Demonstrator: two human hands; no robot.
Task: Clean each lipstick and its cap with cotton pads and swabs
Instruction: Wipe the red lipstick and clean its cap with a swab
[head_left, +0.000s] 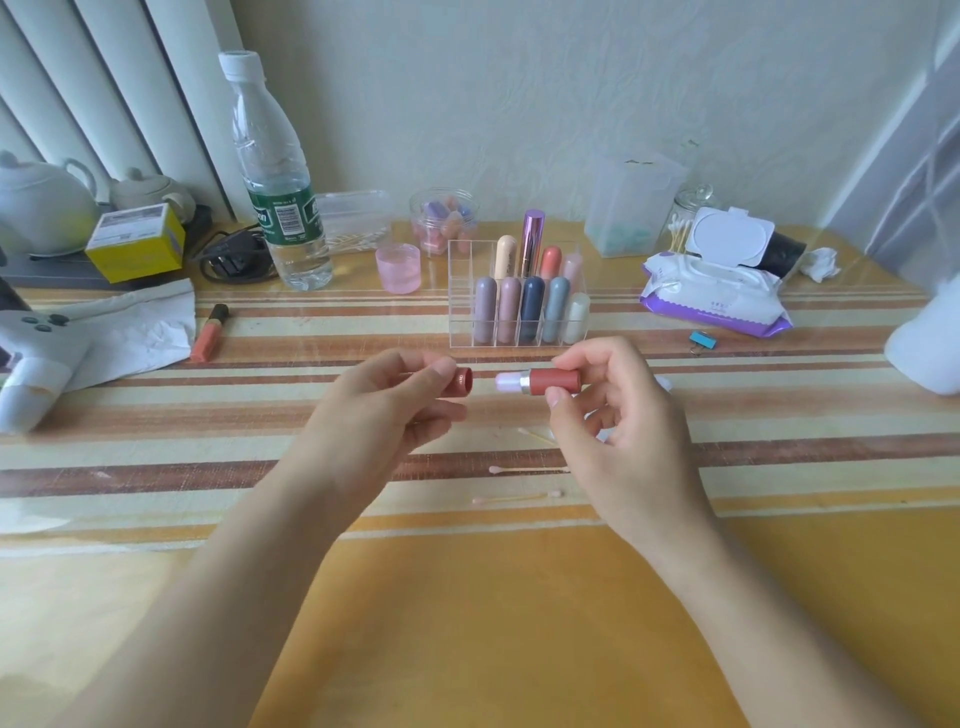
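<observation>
The red-brown lipstick (551, 381) lies level in the air above the striped surface (467, 597), its pale pink bullet bared and pointing left, pinched at its base by the thumb and fingers of the right grip (618, 415). Facing it across a small gap is its matching cap (463, 382), open mouth turned to the right, held between the fingertips of the left grip (384, 410). Cotton swabs (519, 498) lie on the surface just under the hands. Behind stands a clear organizer (460, 291) with capped lipsticks upright in its compartments, a pack of wipes (711, 291) to its right, a pink jar (398, 269) and a water bottle (280, 197) to its left
</observation>
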